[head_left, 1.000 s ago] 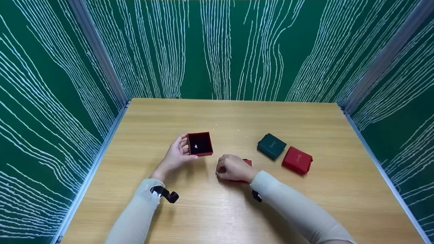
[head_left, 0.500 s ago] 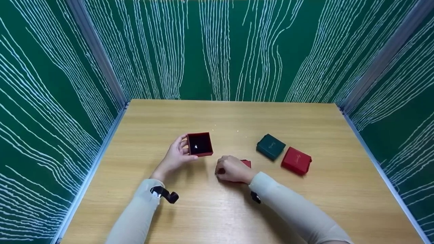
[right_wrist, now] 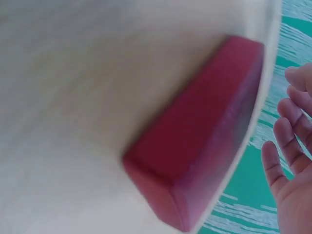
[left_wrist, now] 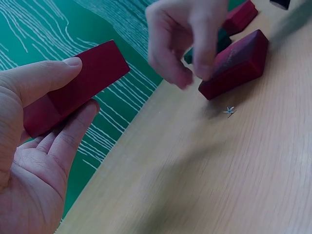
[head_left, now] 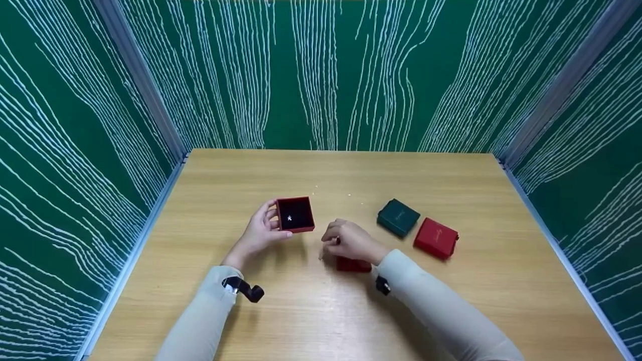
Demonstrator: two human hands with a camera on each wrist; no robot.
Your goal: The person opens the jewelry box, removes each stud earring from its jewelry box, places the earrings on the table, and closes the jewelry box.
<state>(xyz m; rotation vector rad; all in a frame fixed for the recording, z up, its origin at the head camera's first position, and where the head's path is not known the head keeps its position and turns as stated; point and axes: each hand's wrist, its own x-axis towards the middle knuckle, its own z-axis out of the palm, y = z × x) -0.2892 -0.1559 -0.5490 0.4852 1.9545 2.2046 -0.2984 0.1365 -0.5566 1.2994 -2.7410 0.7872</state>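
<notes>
My left hand (head_left: 258,228) holds a red jewellery box base (head_left: 295,214), thumb on one side and fingers beneath and behind. A small silver star-shaped piece (head_left: 289,218) sits in its black lining. In the left wrist view, another silver star (left_wrist: 229,112) lies on the table beside a red box lid (left_wrist: 236,66). My right hand (head_left: 353,242) hovers over that lid, partly covering it in the head view. Its fingers are loosely bent, and nothing shows between them in the left wrist view. The right wrist view has the lid (right_wrist: 195,136) beside the relaxed fingers (right_wrist: 292,136).
To the right lie a closed green box (head_left: 398,218) and a closed red box (head_left: 436,238), close together. Several tiny bright specks (head_left: 349,195) dot the wooden table (head_left: 241,170) beyond the hands. Green panels with white lines (head_left: 286,100) surround the table on three sides.
My right hand has lifted from the table and moved slightly up and right, uncovering more of the red lid's near side. The left hand and its box stay nearly still.
</notes>
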